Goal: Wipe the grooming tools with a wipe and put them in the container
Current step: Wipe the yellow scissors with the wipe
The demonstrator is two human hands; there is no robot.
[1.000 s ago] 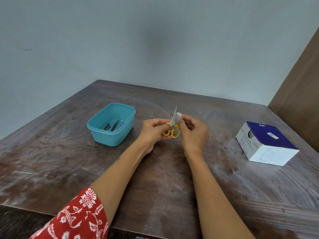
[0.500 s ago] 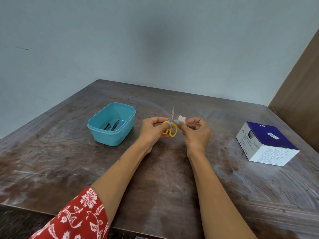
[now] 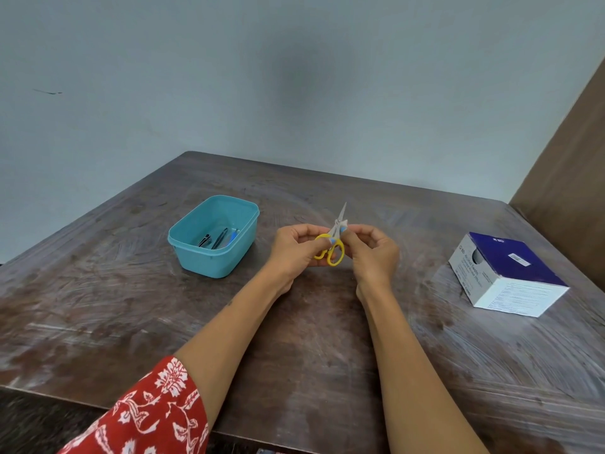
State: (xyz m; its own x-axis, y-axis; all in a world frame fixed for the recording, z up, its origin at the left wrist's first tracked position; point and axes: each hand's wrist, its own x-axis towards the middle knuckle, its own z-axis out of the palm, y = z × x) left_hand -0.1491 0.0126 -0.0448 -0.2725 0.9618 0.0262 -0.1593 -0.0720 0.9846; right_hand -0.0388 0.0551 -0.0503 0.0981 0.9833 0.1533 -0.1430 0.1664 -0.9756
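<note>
Small scissors with yellow handles (image 3: 334,253) stand blades-up above the middle of the table. My left hand (image 3: 294,250) grips the yellow handles. My right hand (image 3: 373,252) pinches a small white wipe (image 3: 339,224) against the base of the blades; most of the wipe is hidden by my fingers. To the left stands the teal container (image 3: 209,260), with several dark grooming tools (image 3: 217,239) lying inside it.
A white and dark blue box of wipes (image 3: 505,273) lies at the right of the brown table (image 3: 294,339). A pale wall runs behind the table, and a brown panel stands at the far right.
My right hand, with the wipe held off to the right of the scissors half a second ago, has come back onto the base of the blades. My left hand kept its hold.
</note>
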